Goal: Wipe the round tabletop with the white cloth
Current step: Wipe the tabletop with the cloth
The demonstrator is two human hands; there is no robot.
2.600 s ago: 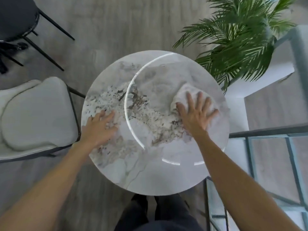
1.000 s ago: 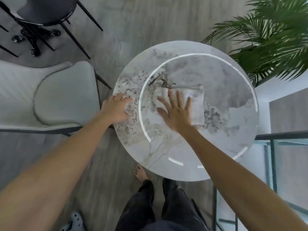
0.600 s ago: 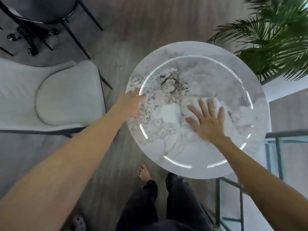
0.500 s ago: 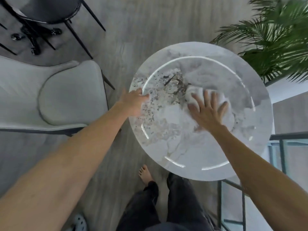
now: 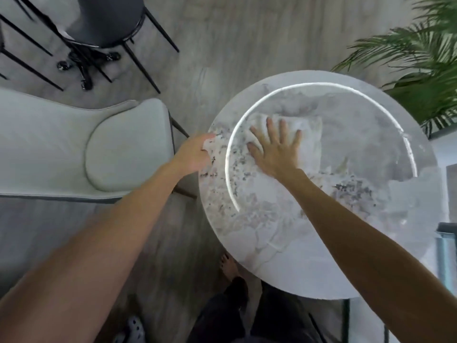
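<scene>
The round marble tabletop fills the right half of the head view, pale with grey veins and dark speckles. On its upper-left part lies the white cloth, spread flat. My right hand presses flat on the cloth with fingers spread, covering its left portion. My left hand rests on the table's left rim, fingers curled over the edge. A bright ring of reflected light curves across the top.
A pale upholstered chair stands just left of the table. A dark chair with thin black legs is at the top left. A green palm plant overhangs the upper right. A glass railing runs at the right; my legs are below.
My right hand has slid the cloth leftward and up across the tabletop, from the centre-right toward the left part. My left hand stays on the left rim.
</scene>
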